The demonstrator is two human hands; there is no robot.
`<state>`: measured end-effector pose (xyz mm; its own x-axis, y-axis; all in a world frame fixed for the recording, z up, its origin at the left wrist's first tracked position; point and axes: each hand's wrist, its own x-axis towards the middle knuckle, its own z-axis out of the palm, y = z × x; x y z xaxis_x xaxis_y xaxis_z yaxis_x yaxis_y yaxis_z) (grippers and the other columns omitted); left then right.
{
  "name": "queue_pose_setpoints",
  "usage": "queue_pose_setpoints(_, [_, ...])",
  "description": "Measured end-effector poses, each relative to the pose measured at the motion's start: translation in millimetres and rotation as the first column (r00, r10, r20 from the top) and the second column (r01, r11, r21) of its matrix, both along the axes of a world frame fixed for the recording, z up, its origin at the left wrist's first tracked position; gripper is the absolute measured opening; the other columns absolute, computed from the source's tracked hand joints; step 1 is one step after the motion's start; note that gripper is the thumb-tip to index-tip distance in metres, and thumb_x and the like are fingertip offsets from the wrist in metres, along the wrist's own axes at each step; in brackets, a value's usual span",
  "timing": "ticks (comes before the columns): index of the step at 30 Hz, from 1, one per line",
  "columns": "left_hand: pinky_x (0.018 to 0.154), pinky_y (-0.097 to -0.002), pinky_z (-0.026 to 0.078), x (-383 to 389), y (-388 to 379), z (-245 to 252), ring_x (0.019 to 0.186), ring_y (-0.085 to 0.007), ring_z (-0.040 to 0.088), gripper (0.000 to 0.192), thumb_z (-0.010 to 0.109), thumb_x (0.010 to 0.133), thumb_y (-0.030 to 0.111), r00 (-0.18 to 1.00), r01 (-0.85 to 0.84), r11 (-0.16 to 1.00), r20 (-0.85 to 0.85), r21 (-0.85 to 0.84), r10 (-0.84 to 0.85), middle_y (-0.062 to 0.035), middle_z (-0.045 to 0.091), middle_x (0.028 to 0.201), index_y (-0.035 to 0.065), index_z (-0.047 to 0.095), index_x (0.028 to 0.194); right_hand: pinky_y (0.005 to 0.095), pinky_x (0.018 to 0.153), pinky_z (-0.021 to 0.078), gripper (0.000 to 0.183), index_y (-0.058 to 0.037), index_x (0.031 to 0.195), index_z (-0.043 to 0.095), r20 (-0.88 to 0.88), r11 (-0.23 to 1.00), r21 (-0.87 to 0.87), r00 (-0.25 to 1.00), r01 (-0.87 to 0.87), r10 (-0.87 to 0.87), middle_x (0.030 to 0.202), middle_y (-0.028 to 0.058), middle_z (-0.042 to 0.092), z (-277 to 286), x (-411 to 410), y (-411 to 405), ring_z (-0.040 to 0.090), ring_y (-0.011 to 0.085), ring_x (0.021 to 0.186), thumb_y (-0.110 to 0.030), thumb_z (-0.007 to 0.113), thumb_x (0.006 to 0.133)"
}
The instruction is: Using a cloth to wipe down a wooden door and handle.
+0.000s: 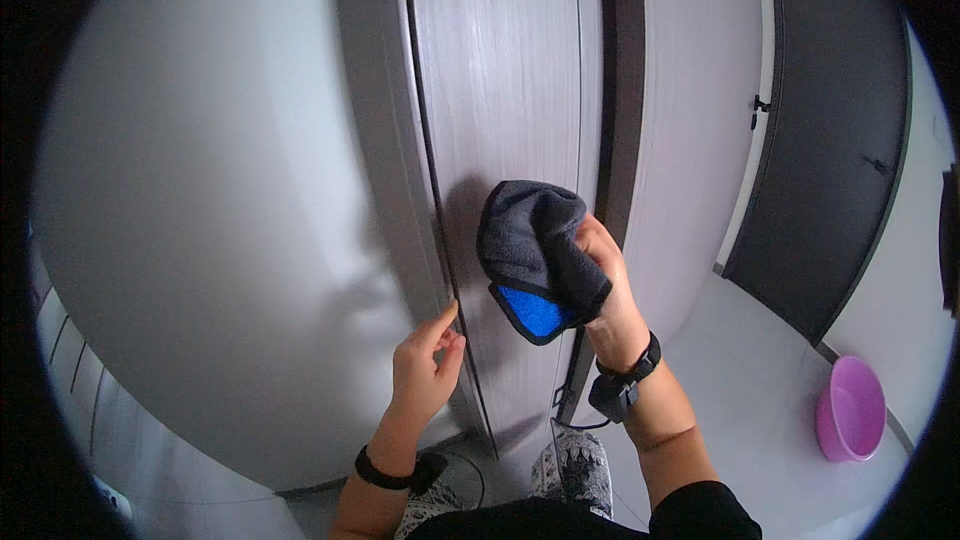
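Observation:
My right hand (602, 255) grips a folded microfibre cloth (525, 232), dark grey with a black border and a bright blue patch at its lower corner. The cloth is in front of a pale wood-grain door panel (502, 90); whether it touches the panel I cannot tell. Lower and to the left, my left hand (429, 369) holds nothing, its index finger and thumb apart. That index fingertip is at the dark gap along the panel's left edge, beside the grey door frame (382, 127). Black straps with small devices circle both wrists.
A white wall (225, 202) curves along the left. To the right are another pale door leaf (690, 90) and a dark door (832, 112) with a black handle. A pink plastic basin (851, 409) stands on the light tiled floor (720, 420). Cables hang near my legs.

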<state>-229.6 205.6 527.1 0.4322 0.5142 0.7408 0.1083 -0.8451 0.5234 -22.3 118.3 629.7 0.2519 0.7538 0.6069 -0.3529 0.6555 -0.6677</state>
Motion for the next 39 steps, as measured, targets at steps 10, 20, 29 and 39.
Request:
queue_pose_setpoints(10, [0.079, -0.0263, 0.046, 2, -22, 45, 0.087, -0.01, 0.057, 0.024, 0.059, 0.093, 0.015, 0.75, 0.652, 0.554, 0.55, -0.518, -0.368, -0.0041, 0.063, 0.097, -0.0024, 0.061, 0.11, 0.0368, 0.089, 0.0533, 0.035, 0.0043, 0.12, 0.053, -0.302, 0.835, -0.136, 0.825, -0.533, 0.477, 0.108, 0.016, 0.064, -68, -6, 21, 0.065, 0.0253, 0.095, -0.009, 0.055, 0.087])
queue_pose_setpoints(20, [0.082, -0.0273, 0.047, 25, 16, 28, 0.087, -0.012, 0.06, 0.025, 0.059, 0.087, 0.006, 0.838, 0.541, 0.401, 0.511, -0.739, -0.191, -0.0049, 0.066, 0.097, -0.004, 0.063, 0.11, 0.0494, 0.114, 0.0244, 0.09, -0.0027, 0.146, 0.029, -0.803, 0.566, 0.119, 0.255, -0.816, 0.538, 0.148, 0.0192, 0.036, -187, -23, -6, 0.037, 0.0329, 0.135, -0.07, 0.04, 0.088])
queue_pose_setpoints(29, [0.066, -0.0386, 0.047, 39, -35, 19, 0.075, -0.0297, 0.061, 0.028, 0.067, 0.076, 0.016, 0.722, 0.341, 0.937, -0.659, 0.075, -0.21, -0.0139, 0.059, 0.082, 0.0011, 0.064, 0.099, 0.0416, 0.093, 0.0485, 0.046, -0.007, 0.133, 0.044, -0.74, 0.748, -0.342, 0.654, -0.569, 0.159, 0.12, 0.0109, 0.058, -167, -39, -27, 0.058, 0.0243, 0.109, -0.033, 0.054, 0.096])
queue_pose_setpoints(39, [0.077, -0.0347, 0.047, 19, -24, 43, 0.09, -0.0229, 0.057, 0.034, 0.068, 0.079, 0.014, 0.992, 0.127, 0.966, -0.021, 0.223, -0.126, -0.0118, 0.058, 0.103, 0.0032, 0.065, 0.111, 0.0385, 0.11, 0.0308, 0.055, 0.0021, 0.135, 0.046, 0.035, 0.224, 0.431, 0.232, 0.874, -0.972, 0.136, 0.0199, 0.05, -28, 23, 34, 0.045, 0.0302, 0.13, 0.015, 0.042, 0.082])
